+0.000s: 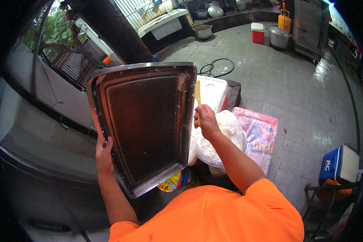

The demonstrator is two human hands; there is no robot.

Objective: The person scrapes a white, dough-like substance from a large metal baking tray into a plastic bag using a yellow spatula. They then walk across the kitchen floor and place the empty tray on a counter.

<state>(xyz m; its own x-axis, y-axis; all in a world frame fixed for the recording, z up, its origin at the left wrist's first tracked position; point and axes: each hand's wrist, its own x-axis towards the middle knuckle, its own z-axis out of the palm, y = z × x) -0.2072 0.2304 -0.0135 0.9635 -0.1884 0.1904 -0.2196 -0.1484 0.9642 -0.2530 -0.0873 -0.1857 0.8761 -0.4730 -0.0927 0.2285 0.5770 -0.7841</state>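
Observation:
My left hand (104, 154) grips the left rim of a large rectangular metal baking tray (145, 130), which is tilted up with its dark inside towards me. Pale residue sticks to the tray's rim, mostly at the upper right corner. In my right hand (207, 121) is a yellow plastic knife or spreader (198, 92), its blade pointing up beside the tray's right edge. Below that hand lies a translucent white plastic bag (216, 151) with pale contents. A cooler with a white lid (216, 93) stands behind it, partly hidden by the tray.
A pink printed plastic-covered board or sheet (257, 130) lies right of the bag. Further off are a green hose (225, 72), a metal pot (202, 31), a red cooler (257, 36), a lidded pot (279, 37) and a yellow gas cylinder (284, 20). A blue cooler (331, 166) stands at right.

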